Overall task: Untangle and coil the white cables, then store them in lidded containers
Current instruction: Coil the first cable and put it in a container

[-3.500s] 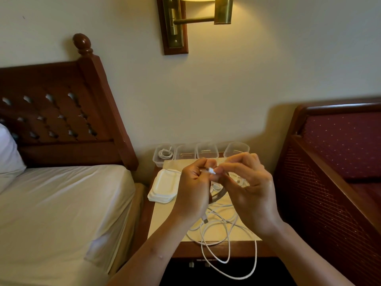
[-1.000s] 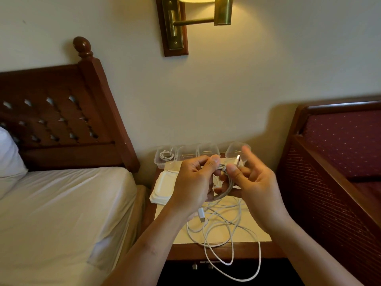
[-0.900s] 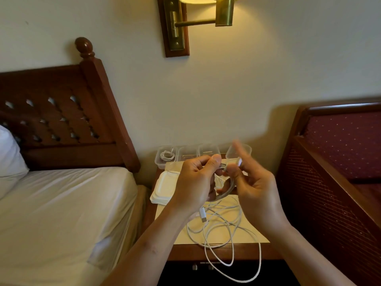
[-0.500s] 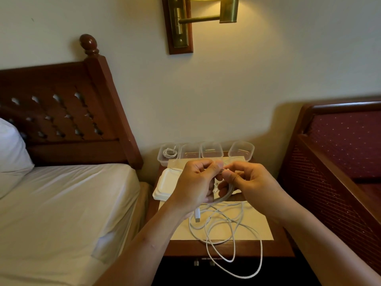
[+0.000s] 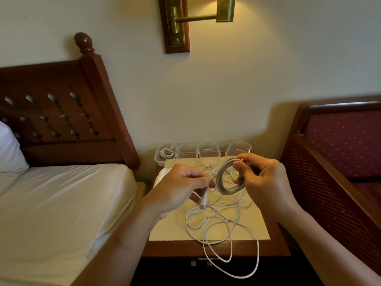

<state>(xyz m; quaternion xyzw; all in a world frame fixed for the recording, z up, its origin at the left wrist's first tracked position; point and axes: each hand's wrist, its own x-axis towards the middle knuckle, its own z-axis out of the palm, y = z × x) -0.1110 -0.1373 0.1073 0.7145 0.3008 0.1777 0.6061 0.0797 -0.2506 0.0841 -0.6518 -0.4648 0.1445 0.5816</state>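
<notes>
Now | white cable point(image 5: 226, 191): neat round coil | right grip point(image 5: 266, 182) holds coil | left grip point(image 5: 181, 186) pinches tail

White cables point(image 5: 216, 223) on a cream mat point(image 5: 165, 230), reddish-brown wooden worktop point(image 5: 276, 248) and clear containers point(image 5: 207, 150). The bed sheet point(image 5: 61, 203) is white, the upholstery point(image 5: 346, 141) maroon with a pale dot pattern, the wall lamp point(image 5: 224, 9) brass.

Bare left hand point(image 5: 181, 187) and right hand point(image 5: 266, 180) on bare forearms point(image 5: 123, 244)
</notes>
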